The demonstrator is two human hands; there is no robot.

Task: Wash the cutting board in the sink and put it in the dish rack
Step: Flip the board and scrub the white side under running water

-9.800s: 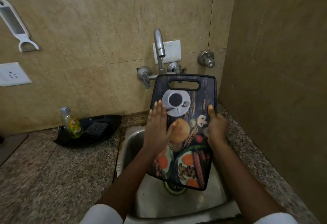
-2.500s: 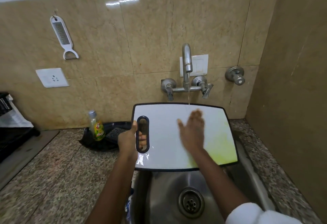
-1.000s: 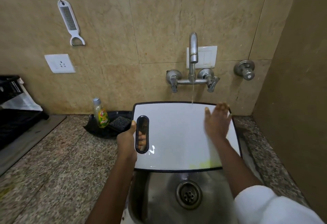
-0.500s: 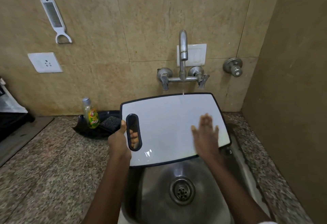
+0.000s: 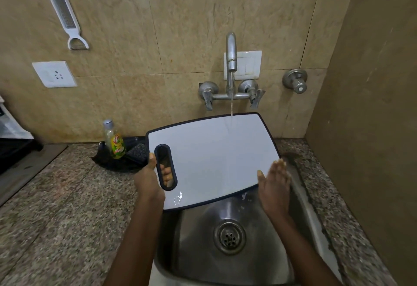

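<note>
– One cutting board [image 5: 214, 157], wet, held tilted over the sink [image 5: 194, 240]; judged stiff, light, slippery.
– Hold where?
– Left grip [image 5: 147, 180] curls through its handle slot [image 5: 163, 146]. Right grip [image 5: 275, 186], fingers straight, empty, at the opposite edge. Tap water [image 5: 231, 107] lands beyond both.

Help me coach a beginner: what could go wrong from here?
The wet cutting board hangs over the sink from the left hand alone, right hand open beside it; it could slip. Water from the tap strikes the board's far edge and might splash the switch plate behind.
</note>
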